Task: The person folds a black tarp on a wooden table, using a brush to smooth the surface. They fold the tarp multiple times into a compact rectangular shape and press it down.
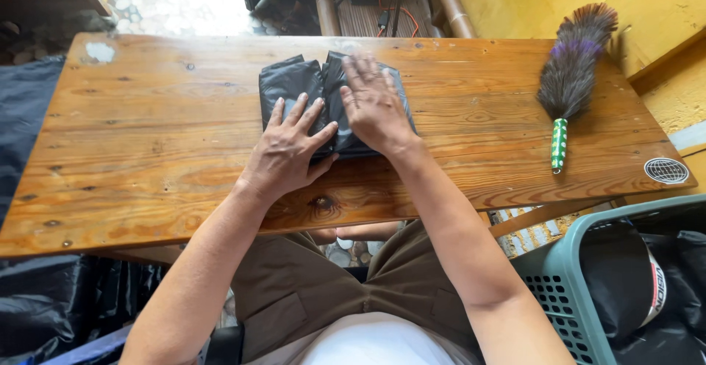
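A folded black plastic bag [290, 85] lies in the middle of a wooden table [162, 137]. My left hand [288, 148] rests flat on the bag's near left part, fingers spread. My right hand [373, 104] presses flat on the bag's right half, fingers together and pointing away from me. Neither hand grips anything; both palms lie on the plastic. The bag's near right edge is hidden under my right hand.
A feather duster [570, 78] with a green dotted handle lies at the table's right end. A teal plastic basket [566, 277] holding dark items stands at lower right. Black plastic sheeting [44, 299] lies at lower left. A round sticker [665, 171] marks the table's right corner.
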